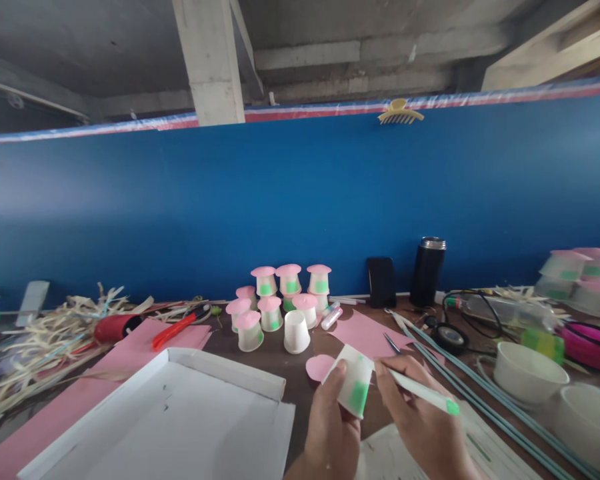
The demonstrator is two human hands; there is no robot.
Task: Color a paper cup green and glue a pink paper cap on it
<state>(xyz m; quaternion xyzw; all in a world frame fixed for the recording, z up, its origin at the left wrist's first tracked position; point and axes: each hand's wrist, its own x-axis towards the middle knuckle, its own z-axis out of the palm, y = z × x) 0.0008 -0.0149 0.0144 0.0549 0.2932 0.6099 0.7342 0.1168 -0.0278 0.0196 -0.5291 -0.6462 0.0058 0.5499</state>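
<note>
My left hand [330,427] is closed around a small white paper cup [353,380] turned upside down, with a green patch on its side. My right hand [420,413] pinches a thin white stick with a green end [425,395], its tip touching the cup. A pink paper circle [317,367] lies on the table just behind the cup. Farther back stands a cluster of several upturned cups with pink caps and green patches [280,300], plus one plain white cup [297,331].
A shallow white cardboard tray [180,413] lies at the left front. Pink paper sheets [365,333], a red cutter [173,331], straw scraps [50,333], a black flask [427,270], long green rods [460,380], white bowls [530,373] and more capped cups [575,267] surround the spot. A blue wall backs the table.
</note>
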